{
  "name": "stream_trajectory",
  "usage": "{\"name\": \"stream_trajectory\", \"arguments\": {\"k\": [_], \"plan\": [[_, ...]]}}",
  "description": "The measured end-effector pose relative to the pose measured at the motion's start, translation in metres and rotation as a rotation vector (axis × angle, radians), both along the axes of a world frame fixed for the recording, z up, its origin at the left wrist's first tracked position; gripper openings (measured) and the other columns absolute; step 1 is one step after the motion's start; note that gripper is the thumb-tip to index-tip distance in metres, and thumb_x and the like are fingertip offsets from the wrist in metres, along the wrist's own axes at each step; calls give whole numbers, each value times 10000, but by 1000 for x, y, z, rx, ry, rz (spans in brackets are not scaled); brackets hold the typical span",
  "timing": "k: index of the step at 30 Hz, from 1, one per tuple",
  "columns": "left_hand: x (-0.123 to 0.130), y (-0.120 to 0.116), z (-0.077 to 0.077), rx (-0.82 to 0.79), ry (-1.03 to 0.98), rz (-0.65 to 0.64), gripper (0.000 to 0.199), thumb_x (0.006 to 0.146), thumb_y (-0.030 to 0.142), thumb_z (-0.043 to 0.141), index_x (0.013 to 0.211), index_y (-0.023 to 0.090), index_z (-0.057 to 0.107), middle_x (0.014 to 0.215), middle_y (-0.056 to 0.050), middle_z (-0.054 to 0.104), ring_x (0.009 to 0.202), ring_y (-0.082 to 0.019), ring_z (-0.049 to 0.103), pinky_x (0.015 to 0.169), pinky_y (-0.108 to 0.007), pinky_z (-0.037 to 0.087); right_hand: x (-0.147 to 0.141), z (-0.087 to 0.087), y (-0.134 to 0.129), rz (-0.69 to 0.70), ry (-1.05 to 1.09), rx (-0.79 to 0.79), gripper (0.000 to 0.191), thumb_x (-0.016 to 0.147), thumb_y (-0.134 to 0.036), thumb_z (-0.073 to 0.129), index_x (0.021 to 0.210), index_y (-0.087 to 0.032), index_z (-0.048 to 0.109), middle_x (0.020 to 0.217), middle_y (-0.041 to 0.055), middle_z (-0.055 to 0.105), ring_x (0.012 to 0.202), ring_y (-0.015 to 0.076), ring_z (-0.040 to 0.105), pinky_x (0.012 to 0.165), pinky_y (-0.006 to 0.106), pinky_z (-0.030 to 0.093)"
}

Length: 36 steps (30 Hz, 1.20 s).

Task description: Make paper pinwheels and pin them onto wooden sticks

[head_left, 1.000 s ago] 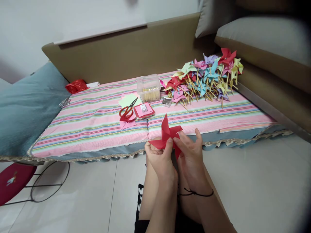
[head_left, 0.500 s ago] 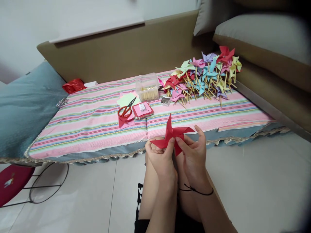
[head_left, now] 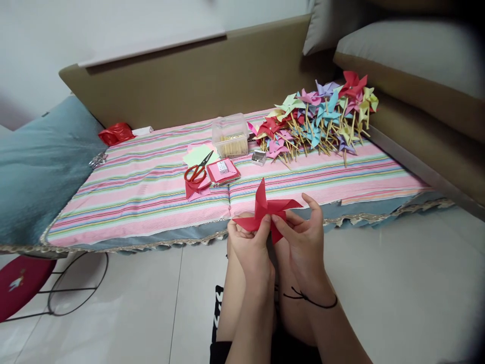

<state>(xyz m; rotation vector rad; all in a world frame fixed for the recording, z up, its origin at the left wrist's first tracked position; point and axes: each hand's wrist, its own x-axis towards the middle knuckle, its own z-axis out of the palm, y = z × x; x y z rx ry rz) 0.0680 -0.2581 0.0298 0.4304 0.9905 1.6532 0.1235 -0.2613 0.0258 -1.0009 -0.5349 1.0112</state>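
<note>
A red paper pinwheel [head_left: 266,208] is held over my knees, its pointed blades spread outward and no stick visible on it. My left hand [head_left: 250,242] pinches it near the centre, thumb in front, fingers behind. From the other side my right hand [head_left: 303,235] grips it with the thumb near the middle, one finger raised away from the paper. Beyond my hands lie red-handled scissors [head_left: 197,172], a stack of paper squares [head_left: 229,174] with a small white box [head_left: 222,167] on it, and a small clear case [head_left: 258,157].
Many finished pinwheels [head_left: 314,121] on sticks are heaped at the right of the striped cloth [head_left: 132,197]. A plastic box [head_left: 232,144] holds wooden sticks. A red bag [head_left: 115,134] lies far left; a red stool [head_left: 22,288] stands on the floor.
Both hands still hold the red pinwheel. Its upper blade leans slightly further left and my right hand has shifted slightly. The view has moved a little.
</note>
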Motion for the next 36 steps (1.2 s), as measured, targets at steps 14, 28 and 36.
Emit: {"name": "stream_trajectory", "arguments": {"k": [14, 28, 36], "plan": [[-43, 9, 3, -23, 472, -287, 619, 636, 209, 805, 1122, 236, 421, 738, -16, 720, 699, -193, 701, 701, -319, 526, 17, -3, 3, 97, -82, -81, 748, 564, -282, 826, 1181, -237, 407, 606, -92, 639, 558, 141, 607, 597, 292, 494], [-54, 9, 0, -75, 388, -361, 660, 609, 214, 824, 1134, 216, 424, 702, -34, 741, 599, -178, 687, 612, -284, 541, 21, -10, 2, 304, -212, -88, 809, 622, -275, 798, 1283, -214, 334, 695, -27, 737, 642, 179, 665, 666, 331, 513], [-56, 8, 2, -120, 411, -420, 718, 613, 204, 827, 1198, 203, 411, 698, -16, 738, 590, -151, 669, 608, -259, 529, 27, -16, 1, 360, -272, -139, 838, 655, -301, 791, 1344, -225, 319, 707, -27, 734, 655, 176, 663, 676, 320, 514]]}}
